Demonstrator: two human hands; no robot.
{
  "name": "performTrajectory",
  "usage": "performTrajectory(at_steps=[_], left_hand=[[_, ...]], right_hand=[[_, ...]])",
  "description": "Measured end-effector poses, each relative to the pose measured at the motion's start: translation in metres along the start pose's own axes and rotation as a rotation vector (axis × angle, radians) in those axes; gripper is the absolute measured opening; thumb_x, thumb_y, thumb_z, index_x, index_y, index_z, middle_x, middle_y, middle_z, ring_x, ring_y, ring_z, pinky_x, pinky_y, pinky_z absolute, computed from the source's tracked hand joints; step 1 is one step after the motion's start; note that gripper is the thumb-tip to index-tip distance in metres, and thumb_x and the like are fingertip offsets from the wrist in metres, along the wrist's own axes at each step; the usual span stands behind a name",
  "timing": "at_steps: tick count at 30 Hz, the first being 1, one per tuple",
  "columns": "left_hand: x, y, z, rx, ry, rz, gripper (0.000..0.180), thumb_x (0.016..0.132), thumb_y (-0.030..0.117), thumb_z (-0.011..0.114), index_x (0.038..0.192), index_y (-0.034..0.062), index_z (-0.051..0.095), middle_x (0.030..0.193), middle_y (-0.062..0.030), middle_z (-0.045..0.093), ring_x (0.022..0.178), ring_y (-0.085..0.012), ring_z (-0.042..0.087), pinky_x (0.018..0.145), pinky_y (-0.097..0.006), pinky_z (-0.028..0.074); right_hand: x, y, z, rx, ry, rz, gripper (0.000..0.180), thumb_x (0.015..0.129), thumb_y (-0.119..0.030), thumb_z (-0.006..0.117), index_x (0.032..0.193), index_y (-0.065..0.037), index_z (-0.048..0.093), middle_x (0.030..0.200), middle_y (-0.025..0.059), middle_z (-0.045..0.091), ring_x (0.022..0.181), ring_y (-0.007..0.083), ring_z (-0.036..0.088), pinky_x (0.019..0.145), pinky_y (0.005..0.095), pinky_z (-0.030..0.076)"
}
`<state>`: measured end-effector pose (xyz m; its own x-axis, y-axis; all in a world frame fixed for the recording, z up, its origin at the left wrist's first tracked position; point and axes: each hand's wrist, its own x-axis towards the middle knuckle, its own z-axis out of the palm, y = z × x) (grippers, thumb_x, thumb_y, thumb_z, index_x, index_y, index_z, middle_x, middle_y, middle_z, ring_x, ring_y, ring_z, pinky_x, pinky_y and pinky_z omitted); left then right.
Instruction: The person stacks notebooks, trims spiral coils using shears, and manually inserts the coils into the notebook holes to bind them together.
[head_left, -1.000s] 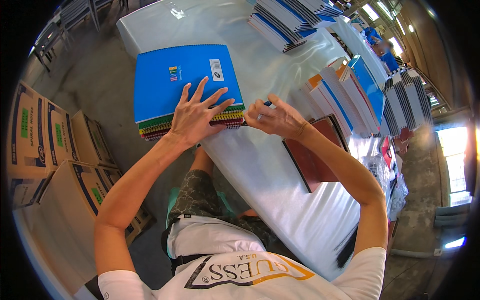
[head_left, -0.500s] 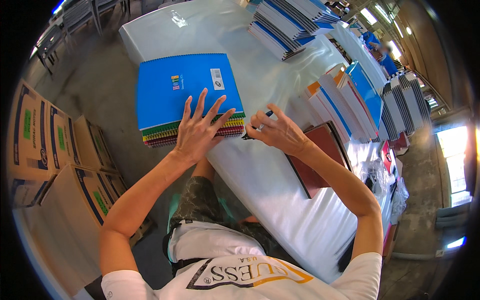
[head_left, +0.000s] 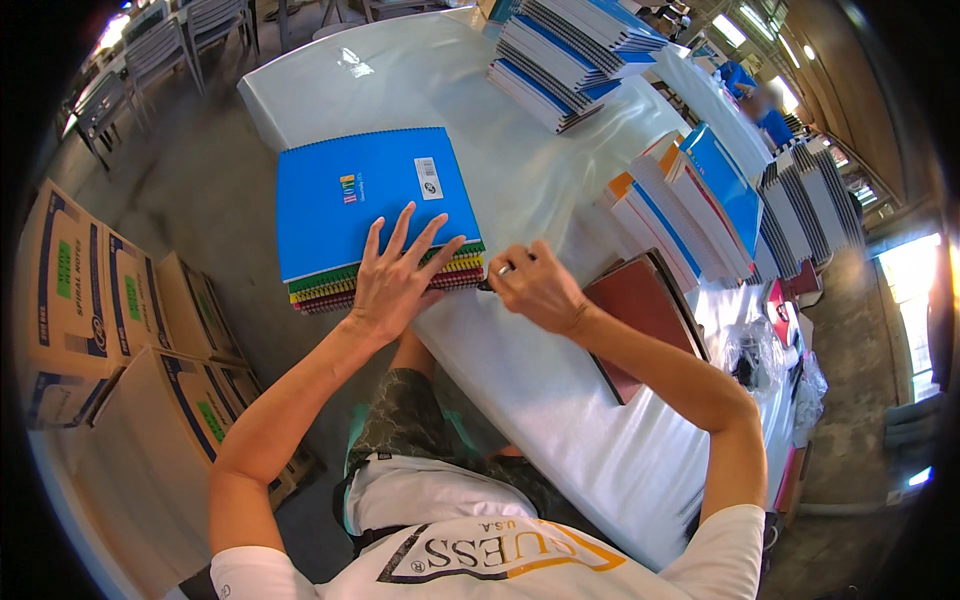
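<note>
A stack of spiral notebooks (head_left: pixel 375 195) lies at the table's left edge, a blue cover on top and green, yellow and red ones beneath. Their wire coils face me along the near side. My left hand (head_left: pixel 395 270) rests on the top cover with its fingers spread. Beside the stack's near right corner, my right hand (head_left: pixel 538 288) is closed round a small dark tool (head_left: pixel 486 285). Only the tool's tip shows, at the coil ends, so its kind is unclear.
Right of my hands lies a brown-red folder (head_left: pixel 645 320). Farther off stand piles of spiral notebooks (head_left: pixel 560 75) and upright books (head_left: pixel 680 205) on the plastic-covered table (head_left: pixel 520 400). Cardboard boxes (head_left: pixel 75 310) are stacked at the left, grey chairs (head_left: pixel 165 50) behind.
My right hand has turned over, knuckles up, bringing the tool's tip to the coil ends. The left hand stays spread on the stack. The stack appears slightly lower in view.
</note>
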<state>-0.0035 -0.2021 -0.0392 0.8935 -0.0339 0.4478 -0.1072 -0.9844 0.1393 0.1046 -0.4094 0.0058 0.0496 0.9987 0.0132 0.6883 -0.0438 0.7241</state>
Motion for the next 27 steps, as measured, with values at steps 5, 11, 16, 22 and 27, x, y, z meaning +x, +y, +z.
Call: performTrajectory(at_steps=[5, 11, 16, 22, 27], left_hand=[[-0.002, -0.002, 0.003, -0.007, 0.003, -0.008, 0.090, 0.063, 0.031, 0.087, 0.143, 0.0354, 0.047, 0.153, 0.0021, 0.036, 0.144, -0.0326, 0.028, 0.114, -0.059, 0.025], [0.001, 0.001, 0.001, 0.007, -0.038, -0.034, 0.090, 0.063, 0.031, 0.087, 0.143, 0.0360, 0.046, 0.153, 0.0022, 0.036, 0.144, -0.0319, 0.028, 0.115, -0.058, 0.024], [0.001, 0.002, 0.003, 0.013, -0.027, -0.022, 0.091, 0.063, 0.032, 0.087, 0.144, 0.0371, 0.045, 0.153, 0.0024, 0.036, 0.144, -0.0318, 0.027, 0.115, -0.057, 0.024], [-0.004, 0.001, 0.002, 0.009, -0.011, -0.025, 0.088, 0.064, 0.030, 0.087, 0.142, 0.0368, 0.047, 0.153, 0.0024, 0.036, 0.144, -0.0315, 0.027, 0.115, -0.058, 0.022], [-0.005, 0.002, -0.003, 0.023, 0.059, 0.017, 0.082, 0.065, 0.032, 0.084, 0.140, 0.0325, 0.050, 0.148, -0.0013, 0.042, 0.140, -0.0342, 0.033, 0.110, -0.059, 0.026]], right_hand=[[0.005, 0.010, -0.020, -0.047, 0.119, -0.095, 0.012, 0.085, -0.025, 0.061, 0.095, -0.019, 0.061, 0.101, -0.0030, 0.055, 0.109, 0.0134, 0.050, 0.100, 0.0376, 0.035], [0.000, 0.033, 0.010, -0.134, 0.213, -0.180, 0.017, 0.088, -0.029, 0.060, 0.102, -0.022, 0.055, 0.105, -0.0041, 0.053, 0.115, 0.0121, 0.045, 0.105, 0.0384, 0.033], [0.004, 0.037, 0.014, -0.152, 0.274, -0.217, 0.015, 0.086, -0.029, 0.061, 0.099, -0.022, 0.057, 0.104, -0.0058, 0.054, 0.112, 0.0120, 0.047, 0.099, 0.0361, 0.036], [0.015, 0.022, -0.013, 0.014, 0.149, -0.120, 0.009, 0.082, -0.023, 0.064, 0.080, -0.015, 0.068, 0.086, -0.0030, 0.060, 0.093, 0.0159, 0.058, 0.078, 0.0351, 0.045], [0.053, -0.024, -0.053, -0.029, -0.601, 0.096, 0.012, 0.079, -0.017, 0.062, 0.080, -0.007, 0.070, 0.070, 0.0072, 0.060, 0.071, 0.0271, 0.060, 0.052, 0.0461, 0.042]])
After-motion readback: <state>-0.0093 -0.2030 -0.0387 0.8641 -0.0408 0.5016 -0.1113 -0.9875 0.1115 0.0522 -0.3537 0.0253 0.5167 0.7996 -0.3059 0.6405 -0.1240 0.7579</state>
